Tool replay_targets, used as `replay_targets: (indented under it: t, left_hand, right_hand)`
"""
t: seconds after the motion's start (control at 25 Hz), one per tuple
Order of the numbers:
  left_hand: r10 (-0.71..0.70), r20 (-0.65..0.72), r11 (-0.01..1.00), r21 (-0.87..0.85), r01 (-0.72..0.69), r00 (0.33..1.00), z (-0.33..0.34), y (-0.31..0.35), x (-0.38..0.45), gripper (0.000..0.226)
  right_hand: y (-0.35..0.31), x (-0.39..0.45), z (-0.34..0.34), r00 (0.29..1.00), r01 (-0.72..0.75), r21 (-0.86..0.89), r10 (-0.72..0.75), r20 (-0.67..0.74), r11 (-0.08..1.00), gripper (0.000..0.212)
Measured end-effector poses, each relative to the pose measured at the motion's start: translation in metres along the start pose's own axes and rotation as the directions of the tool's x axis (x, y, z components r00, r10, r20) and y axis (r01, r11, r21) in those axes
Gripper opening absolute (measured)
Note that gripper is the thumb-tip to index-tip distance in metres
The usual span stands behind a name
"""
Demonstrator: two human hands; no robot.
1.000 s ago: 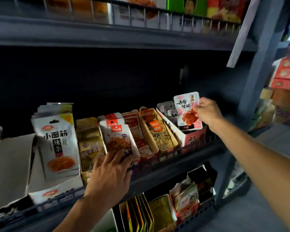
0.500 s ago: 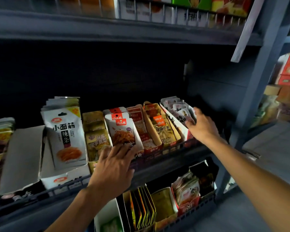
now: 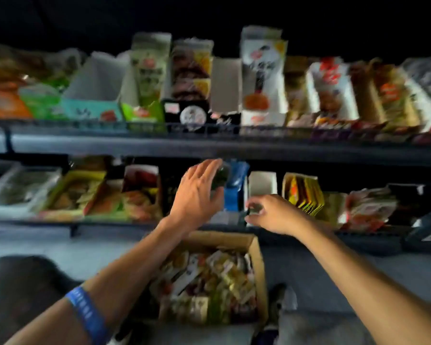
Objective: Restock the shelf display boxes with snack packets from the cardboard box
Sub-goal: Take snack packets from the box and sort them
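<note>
Cardboard box (image 3: 255, 247) of snack packets (image 3: 209, 282) sat on the floor below the lower shelf (image 3: 110, 224), left hand (image 3: 197, 195) above it with fingers spread, relaxed, against a dark packet (image 3: 220, 176), right hand (image 3: 271, 215) pinched a small dark packet (image 3: 255, 209) at the shelf's front.

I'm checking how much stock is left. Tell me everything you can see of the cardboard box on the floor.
The cardboard box is plain brown corrugated card, open at the top, standing upright on the grey floor below the lower shelf. It looks well filled with a loose jumble of small snack packets in mixed colours; the blur hides their prints. Both forearms pass above it, and neither hand touches it.
</note>
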State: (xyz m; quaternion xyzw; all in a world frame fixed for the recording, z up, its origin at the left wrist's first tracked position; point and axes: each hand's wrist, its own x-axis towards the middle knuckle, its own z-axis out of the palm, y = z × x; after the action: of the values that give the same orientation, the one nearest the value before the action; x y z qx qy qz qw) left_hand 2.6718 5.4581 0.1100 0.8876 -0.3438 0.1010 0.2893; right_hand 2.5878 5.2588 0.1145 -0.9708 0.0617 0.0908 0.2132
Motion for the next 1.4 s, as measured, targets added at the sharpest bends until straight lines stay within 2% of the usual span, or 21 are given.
replay_targets:
  t: [0.08, 0.12, 0.2, 0.28, 0.32, 0.4, 0.44, 0.56, 0.72, 0.76, 0.88, 0.92, 0.96, 1.04, 1.12, 1.16, 1.28, 1.32, 1.36, 1.4]
  left_hand:
    - [-0.22, 0.203, 0.974, -0.004, 0.226, 0.954, 0.009, -0.055, -0.063, 0.053]
    - [-0.312, 0.357, 0.949, 0.063, 0.31, 0.88, 0.016, -0.076, -0.092, 0.049]
    - [-0.377, 0.663, 0.919, 0.178, 0.352, 0.647, 0.038, -0.103, -0.142, 0.047]
    - [-0.401, 0.788, 0.883, 0.196, 0.427, 0.467, 0.063, -0.121, -0.178, 0.044]
    - [-0.417, 0.808, 0.877, 0.236, 0.419, 0.416, 0.075, -0.129, -0.189, 0.043]
    - [-0.424, 0.81, 0.886, 0.279, 0.37, 0.406, 0.09, -0.142, -0.202, 0.045]
    - [-0.459, 0.796, 0.854, 0.273, 0.443, 0.395, 0.098, -0.15, -0.205, 0.047]
    - [-0.541, 0.719, 0.799, 0.278, 0.532, 0.437, 0.126, -0.173, -0.187, 0.051]
    - [-0.57, 0.69, 0.771, 0.261, 0.581, 0.446, 0.177, -0.207, -0.16, 0.054]
    - [-0.57, 0.674, 0.769, 0.236, 0.594, 0.471, 0.189, -0.215, -0.159, 0.056]
    - [-0.647, 0.527, 0.709, 0.15, 0.689, 0.551, 0.211, -0.225, -0.172, 0.063]
    - [-0.708, 0.449, 0.66, 0.143, 0.738, 0.546, 0.216, -0.223, -0.182, 0.066]
    - [-0.761, 0.406, 0.591, 0.116, 0.798, 0.505, 0.219, -0.22, -0.191, 0.067]
    - [-0.782, 0.467, 0.501, 0.074, 0.863, 0.413, 0.223, -0.218, -0.198, 0.055]
    - [-0.715, 0.604, 0.484, 0.065, 0.873, 0.352, 0.222, -0.219, -0.198, 0.045]
    - [-0.694, 0.633, 0.469, 0.035, 0.882, 0.344, 0.221, -0.221, -0.197, 0.044]
    - [-0.645, 0.665, 0.35, -0.182, 0.919, 0.377, 0.212, -0.228, -0.205, 0.049]
    - [-0.613, 0.677, 0.354, -0.226, 0.908, 0.408, 0.212, -0.228, -0.207, 0.052]
    - [-0.586, 0.701, 0.355, -0.229, 0.907, 0.406, 0.212, -0.225, -0.208, 0.052]
    - [-0.569, 0.726, 0.404, -0.163, 0.9, 0.386, 0.216, -0.221, -0.21, 0.051]
  right_hand:
    - [-0.012, 0.003, 0.071, 0.993, -0.029, 0.037, 0.024, 0.114, 0.999, 0.027]
    - [-0.011, 0.001, 0.11, 0.983, -0.081, 0.065, 0.069, 0.173, 0.995, 0.027]
    - [-0.004, -0.008, 0.183, 0.944, -0.18, 0.093, 0.145, 0.296, 0.979, 0.038]
    - [0.003, -0.021, 0.236, 0.902, -0.246, 0.081, 0.198, 0.384, 0.966, 0.044]
    - [0.005, -0.023, 0.257, 0.885, -0.259, 0.068, 0.208, 0.416, 0.964, 0.042]
    - [0.008, -0.02, 0.286, 0.869, -0.287, 0.043, 0.241, 0.432, 0.957, 0.044]
    - [0.006, -0.015, 0.294, 0.881, -0.302, 0.033, 0.265, 0.392, 0.953, 0.048]
    - [0.006, -0.001, 0.312, 0.9, -0.358, 0.094, 0.316, 0.301, 0.929, 0.054]
    - [0.009, -0.009, 0.332, 0.94, -0.28, 0.064, 0.261, 0.22, 0.958, 0.053]
    - [0.012, -0.008, 0.336, 0.945, -0.266, 0.053, 0.25, 0.21, 0.962, 0.054]
    - [0.018, -0.002, 0.34, 0.935, -0.27, 0.064, 0.246, 0.256, 0.961, 0.048]
    - [0.02, -0.001, 0.341, 0.938, -0.268, 0.074, 0.242, 0.247, 0.961, 0.044]
    - [0.021, 0.0, 0.341, 0.945, -0.257, 0.075, 0.234, 0.229, 0.964, 0.04]
    - [0.022, -0.001, 0.344, 0.949, -0.255, 0.065, 0.237, 0.21, 0.965, 0.036]
    - [0.021, -0.002, 0.345, 0.941, -0.273, 0.073, 0.25, 0.228, 0.959, 0.035]
    - [0.021, -0.002, 0.346, 0.94, -0.279, 0.075, 0.256, 0.225, 0.957, 0.034]
    - [0.022, -0.003, 0.346, 0.941, -0.28, 0.105, 0.251, 0.228, 0.954, 0.035]
    - [0.023, -0.002, 0.347, 0.94, -0.282, 0.117, 0.25, 0.233, 0.952, 0.036]
    - [0.024, -0.002, 0.348, 0.937, -0.289, 0.13, 0.254, 0.238, 0.948, 0.036]
    - [0.024, -0.002, 0.348, 0.935, -0.296, 0.139, 0.258, 0.242, 0.945, 0.036]
